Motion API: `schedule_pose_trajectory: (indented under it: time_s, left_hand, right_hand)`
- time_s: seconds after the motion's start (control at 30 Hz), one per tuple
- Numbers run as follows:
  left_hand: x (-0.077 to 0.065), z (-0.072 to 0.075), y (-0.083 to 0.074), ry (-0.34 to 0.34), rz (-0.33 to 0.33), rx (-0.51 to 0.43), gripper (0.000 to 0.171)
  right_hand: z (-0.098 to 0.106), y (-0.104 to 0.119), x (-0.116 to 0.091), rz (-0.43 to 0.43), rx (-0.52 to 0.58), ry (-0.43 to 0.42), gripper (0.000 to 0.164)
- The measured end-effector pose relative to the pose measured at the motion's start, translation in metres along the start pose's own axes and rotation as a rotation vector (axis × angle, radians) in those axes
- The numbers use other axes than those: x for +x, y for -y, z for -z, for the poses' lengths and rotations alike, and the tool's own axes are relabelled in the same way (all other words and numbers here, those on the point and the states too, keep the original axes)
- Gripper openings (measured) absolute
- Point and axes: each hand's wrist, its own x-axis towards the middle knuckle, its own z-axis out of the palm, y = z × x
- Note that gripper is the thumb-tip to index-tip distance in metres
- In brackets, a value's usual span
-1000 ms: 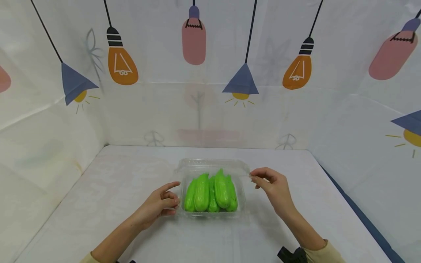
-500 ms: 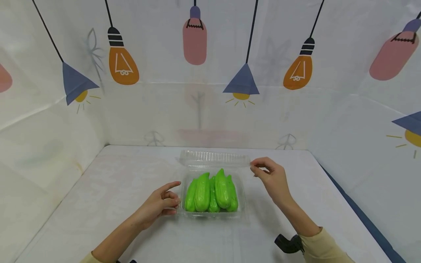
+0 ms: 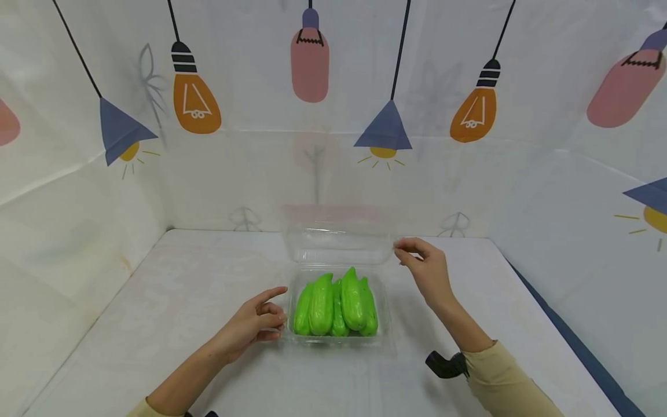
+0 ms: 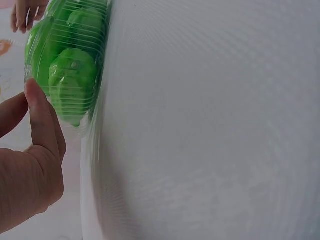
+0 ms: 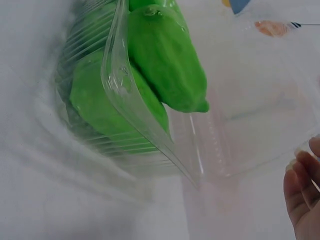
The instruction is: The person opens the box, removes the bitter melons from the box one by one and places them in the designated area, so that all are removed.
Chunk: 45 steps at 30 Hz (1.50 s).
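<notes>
Right grip (image 3: 424,272) pinching lid (image 3: 339,246), left grip (image 3: 255,321) beside box (image 3: 339,340), green produce (image 3: 352,304) between

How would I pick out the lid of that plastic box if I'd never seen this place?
On the white table stands a clear plastic tray of bright green, vegetable-shaped pieces. At its far side the clear lid tilts up, its right edge pinched by the person's right hand. Unlike the filled tray, the lid holds nothing.

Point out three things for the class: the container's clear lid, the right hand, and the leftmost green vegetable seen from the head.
Clear lid (image 3: 339,242): head view, middle of its see-through panel.
Right hand (image 3: 428,271): head view, middle of the hand.
Leftmost green vegetable (image 3: 303,310): head view, middle of its body.
</notes>
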Motion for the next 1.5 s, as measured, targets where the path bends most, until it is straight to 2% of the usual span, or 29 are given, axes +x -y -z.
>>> schedule_pose_trajectory:
  time_s: [0.23, 0.5, 0.6, 0.73, 0.97, 1.13, 1.3, 1.5]
  left_hand:
    - [0.001, 0.000, 0.000, -0.003, 0.003, 0.003, 0.077]
    - [0.002, -0.001, 0.000, -0.012, 0.011, 0.006, 0.076]
    - [0.002, -0.002, 0.000, -0.013, 0.012, 0.004, 0.076]
    - [0.002, -0.002, 0.000, -0.006, 0.012, 0.001, 0.076]
    - [0.002, -0.003, 0.000, -0.005, 0.016, -0.001, 0.074]
    - [0.001, -0.003, 0.001, -0.012, 0.017, 0.005, 0.075]
    - [0.001, -0.004, 0.000, -0.012, 0.016, 0.009, 0.076]
    - [0.001, -0.004, 0.000, -0.012, 0.015, 0.010, 0.074]
  right_hand:
    - [-0.003, -0.009, 0.010, -0.006, -0.013, 0.012, 0.019]
    - [-0.006, 0.012, 0.010, -0.028, -0.026, 0.043, 0.023]
    - [-0.007, 0.010, 0.011, -0.058, -0.032, 0.052, 0.024]
    - [-0.008, 0.001, 0.015, -0.076, -0.036, 0.065, 0.025]
    - [-0.011, -0.037, 0.028, -0.087, -0.042, 0.066, 0.028]
    - [-0.015, -0.046, 0.031, -0.102, -0.064, 0.069, 0.030]
    - [-0.018, -0.043, 0.030, -0.130, -0.079, 0.084, 0.033]
    - [-0.019, -0.022, 0.025, -0.180, -0.100, 0.109, 0.037]
